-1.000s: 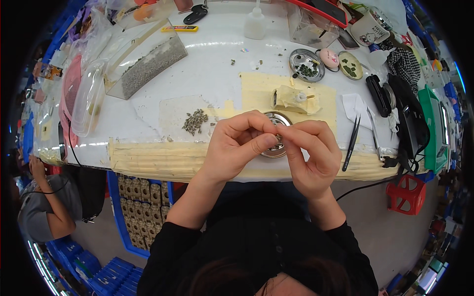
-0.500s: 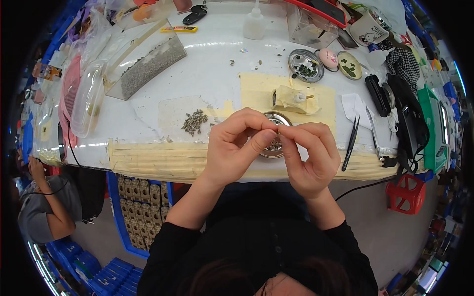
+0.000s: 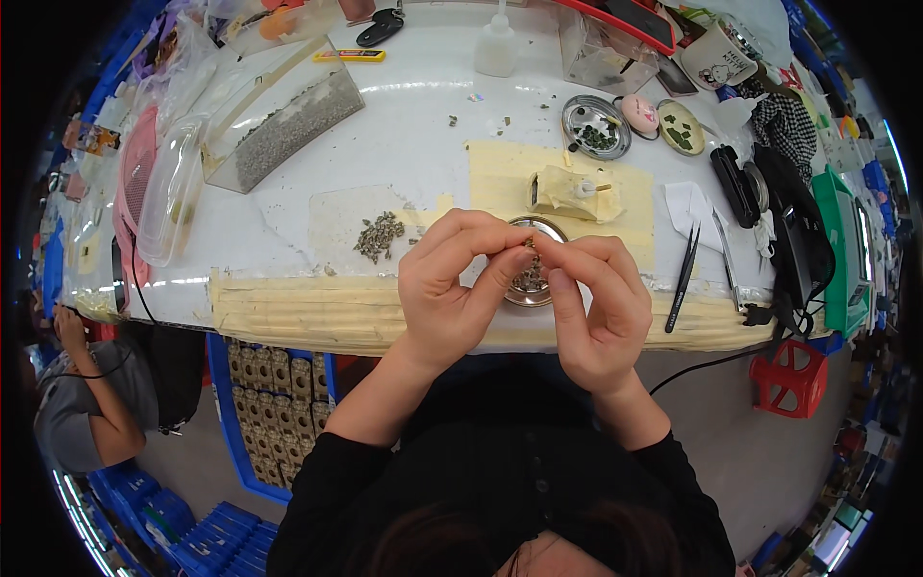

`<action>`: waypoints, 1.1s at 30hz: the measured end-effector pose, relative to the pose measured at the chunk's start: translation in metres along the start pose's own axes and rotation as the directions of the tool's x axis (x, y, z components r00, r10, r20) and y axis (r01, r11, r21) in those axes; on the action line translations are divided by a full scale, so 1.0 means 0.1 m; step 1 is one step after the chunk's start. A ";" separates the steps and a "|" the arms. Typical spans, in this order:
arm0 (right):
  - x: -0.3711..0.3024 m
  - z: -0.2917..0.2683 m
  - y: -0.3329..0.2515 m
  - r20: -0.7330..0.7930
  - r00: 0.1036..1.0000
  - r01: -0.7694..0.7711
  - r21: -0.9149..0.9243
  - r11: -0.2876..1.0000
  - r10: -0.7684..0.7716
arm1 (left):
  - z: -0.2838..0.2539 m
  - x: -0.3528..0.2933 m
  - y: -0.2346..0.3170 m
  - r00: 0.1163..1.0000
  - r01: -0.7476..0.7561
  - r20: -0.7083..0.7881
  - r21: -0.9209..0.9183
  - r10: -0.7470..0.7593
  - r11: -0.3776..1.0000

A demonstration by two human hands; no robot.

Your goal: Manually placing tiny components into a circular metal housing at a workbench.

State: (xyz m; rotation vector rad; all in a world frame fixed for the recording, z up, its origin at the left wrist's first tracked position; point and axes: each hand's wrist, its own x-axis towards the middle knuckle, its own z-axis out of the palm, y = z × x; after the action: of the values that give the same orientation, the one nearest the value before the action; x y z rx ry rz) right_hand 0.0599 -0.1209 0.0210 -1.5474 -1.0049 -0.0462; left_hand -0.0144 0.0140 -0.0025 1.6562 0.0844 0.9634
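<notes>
My left hand [image 3: 460,279] and my right hand [image 3: 601,303] meet fingertip to fingertip over a small round metal dish [image 3: 541,228]. Both are closed in a pinch on something tiny, too small to name. Small metallic pieces [image 3: 531,280] lie in the dish beneath my fingers, partly hidden by them. Left of my left hand, a pile of little grey metal parts [image 3: 379,237] rests on a clear sheet [image 3: 332,216]. Behind the dish stands a block wrapped in yellowish tape [image 3: 562,192], with a thin peg sticking out to the right.
Black tweezers [image 3: 684,279] and a silver tool [image 3: 728,260] lie to the right. A clear tray of grey granules [image 3: 298,125] stands at the back left. Further back are a white squeeze bottle [image 3: 495,48] and a dish of dark green pieces [image 3: 596,128]. A person [image 3: 96,404] sits at the left.
Both hands have shifted slightly to the left, still pinched together over the dish. My right fingers have drawn in a little. The things on the table stay in place.
</notes>
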 end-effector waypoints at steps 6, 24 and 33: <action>0.03 -0.03 0.04 -0.074 0.996 0.037 -0.123 0.992 -0.046 | -0.01 -0.01 0.05 0.997 0.026 0.076 0.027 -0.028 0.999; 0.07 -0.15 0.11 0.055 0.987 0.157 -0.134 0.978 -0.151 | -0.04 -0.01 -0.02 0.957 0.237 0.216 -0.211 -0.191 0.948; 0.06 -0.12 0.11 0.020 0.981 0.193 -0.154 0.969 -0.192 | -0.03 -0.01 0.03 0.930 0.335 0.258 -0.306 -0.261 0.891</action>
State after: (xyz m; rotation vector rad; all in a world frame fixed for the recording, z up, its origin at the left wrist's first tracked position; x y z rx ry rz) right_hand 0.0766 -0.1258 0.0186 -1.5854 -1.1760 -0.2621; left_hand -0.0188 0.0149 -0.0004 1.3583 0.0245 0.5266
